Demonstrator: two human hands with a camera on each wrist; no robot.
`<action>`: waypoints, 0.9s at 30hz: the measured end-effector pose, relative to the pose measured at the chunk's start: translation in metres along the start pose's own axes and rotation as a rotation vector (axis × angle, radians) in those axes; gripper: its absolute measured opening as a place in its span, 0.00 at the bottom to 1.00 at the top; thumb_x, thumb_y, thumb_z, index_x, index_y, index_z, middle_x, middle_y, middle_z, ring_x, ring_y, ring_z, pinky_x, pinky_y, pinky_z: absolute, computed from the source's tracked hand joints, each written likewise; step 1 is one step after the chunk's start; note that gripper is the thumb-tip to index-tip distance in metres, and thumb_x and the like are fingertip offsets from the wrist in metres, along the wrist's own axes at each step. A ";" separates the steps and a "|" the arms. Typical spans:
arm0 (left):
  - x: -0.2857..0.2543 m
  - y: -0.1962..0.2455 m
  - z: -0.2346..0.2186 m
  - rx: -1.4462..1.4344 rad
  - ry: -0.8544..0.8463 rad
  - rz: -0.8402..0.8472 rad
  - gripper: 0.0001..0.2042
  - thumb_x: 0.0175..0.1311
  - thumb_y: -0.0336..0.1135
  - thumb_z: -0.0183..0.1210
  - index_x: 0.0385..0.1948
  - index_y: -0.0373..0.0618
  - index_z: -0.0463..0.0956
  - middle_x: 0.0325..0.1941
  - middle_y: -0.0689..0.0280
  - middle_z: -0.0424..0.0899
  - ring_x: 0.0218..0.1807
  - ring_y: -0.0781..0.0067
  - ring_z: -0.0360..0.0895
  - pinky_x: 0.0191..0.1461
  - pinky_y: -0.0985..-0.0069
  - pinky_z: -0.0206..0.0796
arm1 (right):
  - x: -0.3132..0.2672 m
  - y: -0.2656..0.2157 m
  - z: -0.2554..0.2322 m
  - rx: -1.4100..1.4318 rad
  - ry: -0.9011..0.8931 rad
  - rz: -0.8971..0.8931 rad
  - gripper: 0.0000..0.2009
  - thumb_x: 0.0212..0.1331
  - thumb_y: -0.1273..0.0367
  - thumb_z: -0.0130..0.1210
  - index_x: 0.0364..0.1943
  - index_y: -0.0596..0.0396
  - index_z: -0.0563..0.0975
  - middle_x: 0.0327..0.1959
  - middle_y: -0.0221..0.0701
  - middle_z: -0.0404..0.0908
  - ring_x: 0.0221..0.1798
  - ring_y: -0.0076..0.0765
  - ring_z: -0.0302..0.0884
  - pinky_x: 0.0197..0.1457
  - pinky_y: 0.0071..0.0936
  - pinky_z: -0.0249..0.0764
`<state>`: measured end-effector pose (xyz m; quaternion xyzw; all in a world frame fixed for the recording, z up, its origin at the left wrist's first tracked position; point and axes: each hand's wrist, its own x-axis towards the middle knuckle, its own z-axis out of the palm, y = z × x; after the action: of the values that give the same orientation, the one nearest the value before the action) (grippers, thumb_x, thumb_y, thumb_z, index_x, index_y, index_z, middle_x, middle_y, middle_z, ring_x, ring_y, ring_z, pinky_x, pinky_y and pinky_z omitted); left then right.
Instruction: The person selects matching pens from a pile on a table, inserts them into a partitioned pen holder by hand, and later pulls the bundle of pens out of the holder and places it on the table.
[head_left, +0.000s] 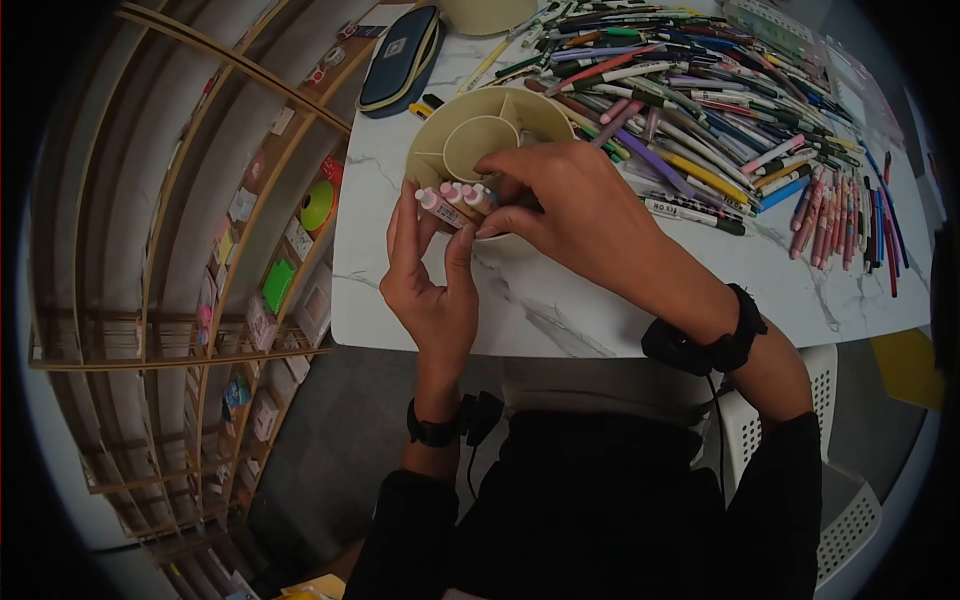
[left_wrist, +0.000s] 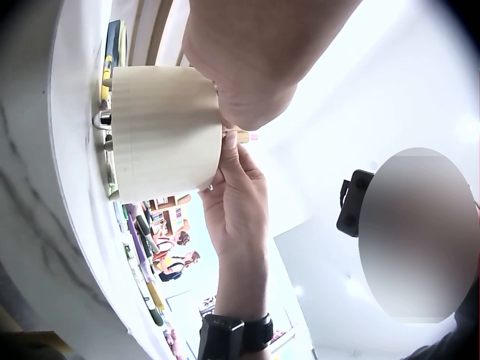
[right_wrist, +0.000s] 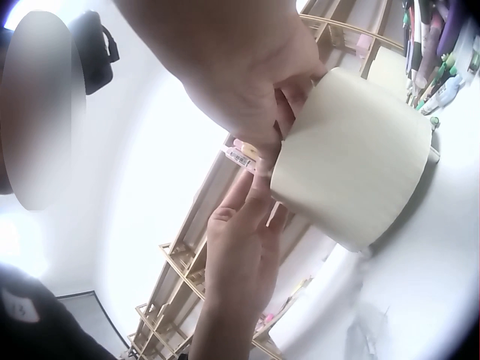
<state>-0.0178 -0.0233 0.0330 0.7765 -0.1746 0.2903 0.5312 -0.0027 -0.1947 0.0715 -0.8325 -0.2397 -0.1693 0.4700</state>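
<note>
A round cream pen organizer (head_left: 540,110) with a ring-shaped inner cup and dividers stands at the table's front edge. Several pens with pink ends (head_left: 455,200) stick up together at its near side. My left hand (head_left: 430,300) has its fingers along the organizer's left side and its thumb against these pens. From the right, my right hand (head_left: 570,200) reaches over the rim, its thumb and curled fingers round the same bunch. In the right wrist view the pen ends (right_wrist: 241,156) show above the rim between both hands; their lower parts are hidden.
A large heap of pens and markers (head_left: 690,110) covers the back and right of the marbled table (head_left: 385,260). Pink patterned pens (head_left: 825,215) lie in a group at the right. A dark blue pencil case (head_left: 400,60) lies at the back left. Wooden shelves (head_left: 190,365) stand to the left.
</note>
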 end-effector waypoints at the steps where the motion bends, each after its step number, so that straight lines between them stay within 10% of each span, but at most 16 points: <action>1: -0.001 0.001 0.001 -0.002 -0.001 -0.001 0.24 0.61 0.23 0.60 0.61 0.33 0.67 0.59 0.50 0.77 0.54 0.65 0.79 0.58 0.72 0.68 | 0.000 0.001 0.000 0.019 0.015 -0.037 0.13 0.45 0.72 0.67 0.36 0.62 0.79 0.27 0.38 0.79 0.32 0.48 0.78 0.36 0.38 0.73; 27: 0.013 0.010 0.006 -0.158 -0.038 -0.046 0.24 0.54 0.20 0.66 0.55 0.29 0.71 0.45 0.56 0.83 0.50 0.71 0.80 0.56 0.74 0.69 | 0.011 -0.004 -0.018 -0.009 -0.125 -0.074 0.15 0.45 0.77 0.65 0.40 0.61 0.77 0.37 0.37 0.78 0.37 0.45 0.79 0.41 0.35 0.75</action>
<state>-0.0120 -0.0326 0.0474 0.7414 -0.1891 0.2484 0.5939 0.0034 -0.2058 0.0893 -0.8342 -0.2982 -0.1352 0.4438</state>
